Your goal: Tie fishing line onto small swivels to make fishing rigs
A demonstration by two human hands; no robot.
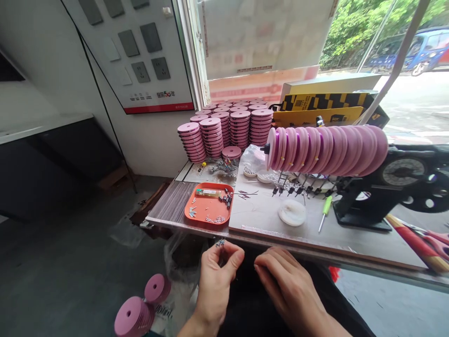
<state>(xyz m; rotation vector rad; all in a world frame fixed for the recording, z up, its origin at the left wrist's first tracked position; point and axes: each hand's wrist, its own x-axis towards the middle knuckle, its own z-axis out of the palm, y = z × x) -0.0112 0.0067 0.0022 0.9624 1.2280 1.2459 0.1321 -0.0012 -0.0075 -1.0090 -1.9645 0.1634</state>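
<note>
Low in the head view, my left hand (219,276) is closed, thumb and forefinger pinched together. A small bunch of thin, dark bluish metal pieces (220,243) sticks out above its curled fingers; their exact kind is too small to tell. Beside it, a short gap to the right, my right hand (289,281) is closed with its fingers bent and tips together. Whatever those fingertips hold, if anything, is hidden. Both hands are above dark-clothed legs, just in front of the table edge. Nearest to them on the table is an orange tray (206,222) with small metal and black parts.
A black machine (365,192) carries a row of pink spools (326,150). Before it lie a white round dish (292,213), a green screwdriver (326,208) and scissors (435,238). Stacked pink spools (212,135) stand at the back; more pink spools (131,316) are low left.
</note>
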